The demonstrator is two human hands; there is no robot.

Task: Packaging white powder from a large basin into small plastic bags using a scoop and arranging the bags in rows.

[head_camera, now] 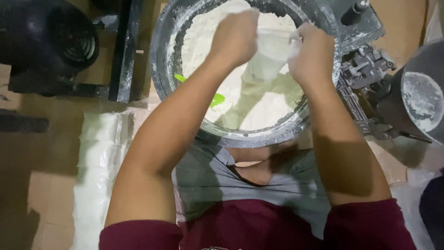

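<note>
Bag: a thin, pale plastic bag (pixel 270 51) is held up between the two hands, above the flour (pixel 259 104) in the big metal bowl (pixel 162 55); its lower part hangs down towards the flour heap.
Left hand: the left hand (pixel 236 37) is raised over the bowl's middle, forearm stretched forward from the maroon sleeve (pixel 138 234), knuckles turned up.
Left grip: clenched on the bag's upper left edge, the fingers curled shut around the film.
Right hand: the right hand (pixel 312 53) is set just beside the bag's right side, near the bowl's far right rim, wrist bent downward.
Right grip: seemingly clenched on the bag's other edge, though the fingertips are hidden behind the hand.
Bowl: flour-dusted inside; a green scraper (pixel 215 99) is seen half-buried by the left wall.
Surroundings: a dark machine part (pixel 365 67) is seen to the right of the bowl.
</note>
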